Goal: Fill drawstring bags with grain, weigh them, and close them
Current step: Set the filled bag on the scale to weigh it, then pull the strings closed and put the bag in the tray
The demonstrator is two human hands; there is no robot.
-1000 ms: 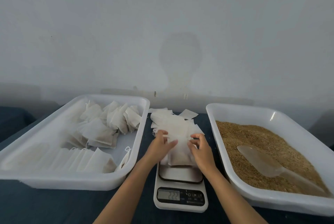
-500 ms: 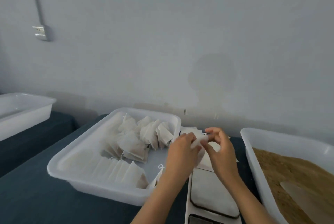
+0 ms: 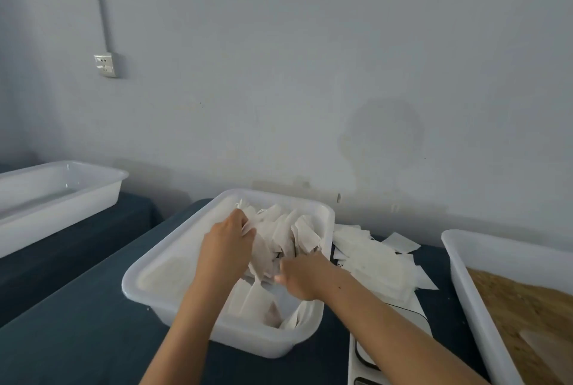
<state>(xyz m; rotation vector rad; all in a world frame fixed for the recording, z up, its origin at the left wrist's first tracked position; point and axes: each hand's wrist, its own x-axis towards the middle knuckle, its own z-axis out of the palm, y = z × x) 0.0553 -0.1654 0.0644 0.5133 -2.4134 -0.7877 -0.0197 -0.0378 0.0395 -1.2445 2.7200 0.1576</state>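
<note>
Two bare forearms enter from the lower edge. The left hand (image 3: 224, 248) and right hand (image 3: 302, 276) wear no gloves, rings, watch or sleeves.

Looks like a plain packing workroom rather than a home. Bare grey-white wall (image 3: 310, 58) with stains, a surface-mounted socket (image 3: 106, 65) fed by an exposed conduit (image 3: 100, 3). Tables draped in dark blue cloth (image 3: 77, 338), set with white plastic tubs (image 3: 136, 279) of bagged goods, loose grain (image 3: 521, 307) in bulk, a stack of empty bags (image 3: 369, 254), and a scale (image 3: 415, 322).
</note>
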